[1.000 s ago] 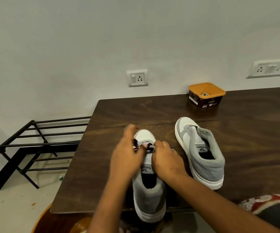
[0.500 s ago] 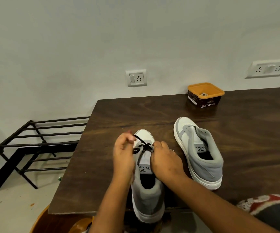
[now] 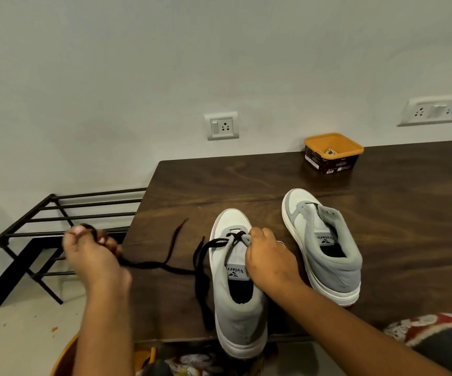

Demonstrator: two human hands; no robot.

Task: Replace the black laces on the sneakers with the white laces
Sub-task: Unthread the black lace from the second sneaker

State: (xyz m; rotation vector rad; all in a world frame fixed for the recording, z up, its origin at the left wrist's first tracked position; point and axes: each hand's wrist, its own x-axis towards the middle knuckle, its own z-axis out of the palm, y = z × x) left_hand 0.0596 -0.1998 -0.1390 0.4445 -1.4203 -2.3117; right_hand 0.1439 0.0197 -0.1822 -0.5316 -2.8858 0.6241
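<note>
Head view: left hand (image 3: 92, 256) fingers clench the black lace (image 3: 162, 265), stretched past the desk (image 3: 246, 180) edge; right hand (image 3: 268, 260) fingers grasp the near sneaker (image 3: 235, 316); lace looks limp, light; pinch beside the eyelets.

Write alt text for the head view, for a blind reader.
A person's left hand grips a black lace stretched sideways from the near grey-and-white sneaker, which the right hand steadies on a dark wooden table. A second sneaker stands to its right.

Left hand (image 3: 92, 256) grips lace (image 3: 159, 265) (right hand (image 3: 269, 261) holds sneaker (image 3: 235, 316)).
</note>
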